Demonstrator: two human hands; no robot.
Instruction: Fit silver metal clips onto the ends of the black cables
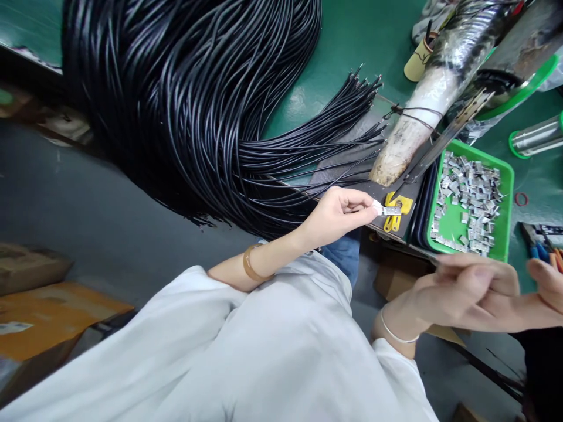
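My left hand [345,214] pinches a small silvery metal USB-type connector [391,211] between thumb and fingertips, with something white at the fingertips. The connector is held over a yellow fixture [399,206] at the bench edge. My right hand [470,290], somewhat blurred, is in front of the green tray [509,205] with its fingers curled. A thin, pointed metal tool [424,253] sticks out of its grip toward the left; its kind is unclear. Black cables [197,105] lie in a big bundle left of the hands, their stripped ends [365,85] fanned toward the fixture.
Several loose metal connectors fill the tray. A wrapped duct [422,117] and a metal bar [453,132] come down above the fixture. Blue- and orange-handled pliers [543,246], a red ring [521,199] and a solder-like spool [536,138] lie at right. Cardboard boxes [57,310] stand below left.
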